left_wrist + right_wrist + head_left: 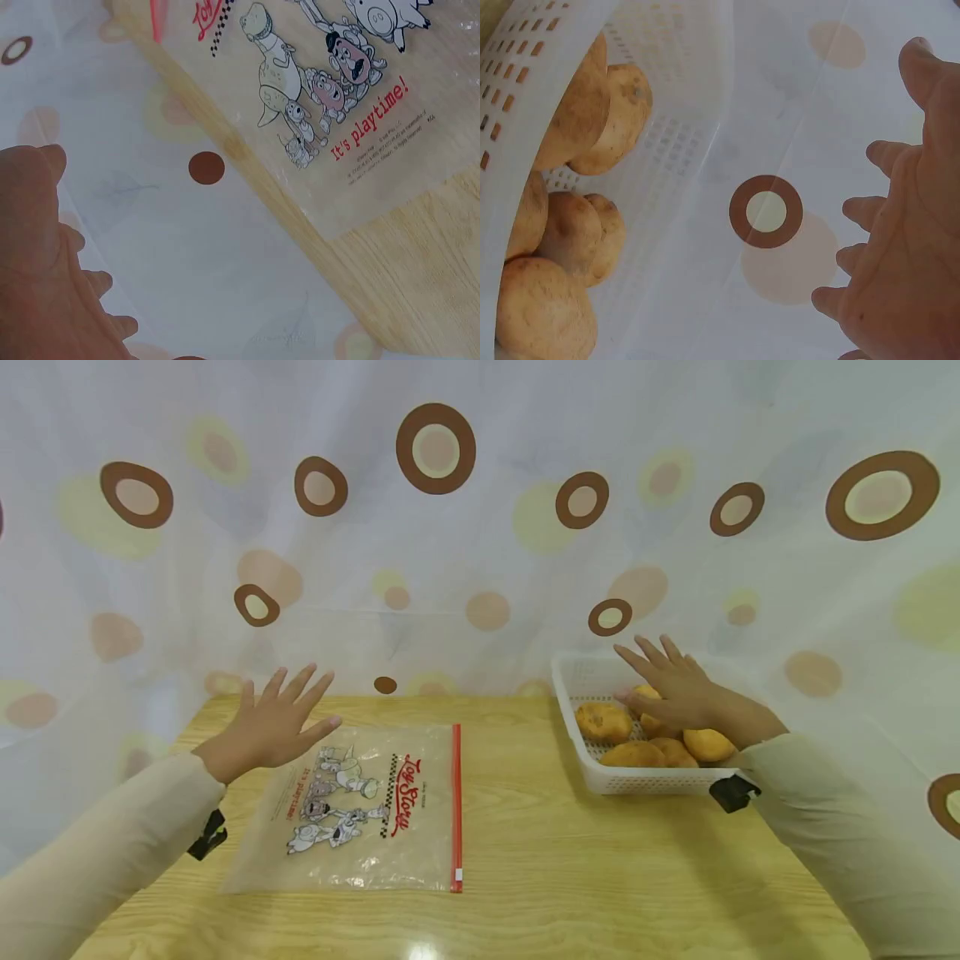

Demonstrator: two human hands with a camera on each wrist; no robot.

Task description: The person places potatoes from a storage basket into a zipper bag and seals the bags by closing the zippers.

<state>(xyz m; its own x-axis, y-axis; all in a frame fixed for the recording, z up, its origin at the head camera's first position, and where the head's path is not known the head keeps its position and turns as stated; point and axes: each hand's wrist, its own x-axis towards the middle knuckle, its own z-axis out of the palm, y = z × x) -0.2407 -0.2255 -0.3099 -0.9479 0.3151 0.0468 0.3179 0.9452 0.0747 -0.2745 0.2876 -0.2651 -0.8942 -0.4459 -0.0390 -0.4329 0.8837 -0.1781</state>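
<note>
My left hand [268,731] hovers with spread fingers over the upper left part of a clear zip bag [431,810], holding nothing. The bag lies flat on the table, printed with cartoon figures and red lettering, its red zip strip [457,802] on the right side. Above a white plastic basket [592,781] my right hand [678,693] is held out, fingers straight and apart, also holding nothing. Several potatoes [603,722] lie in the basket, partly hidden by that hand in the head view. The right wrist view shows more potatoes [546,307] behind the basket's wall [551,97].
Both things rest on a light wooden table [517,860]. Behind its back edge hangs a white curtain [480,543] with brown rings and pale dots. The basket stands at the table's back right, close to the curtain. Bare wood separates bag and basket.
</note>
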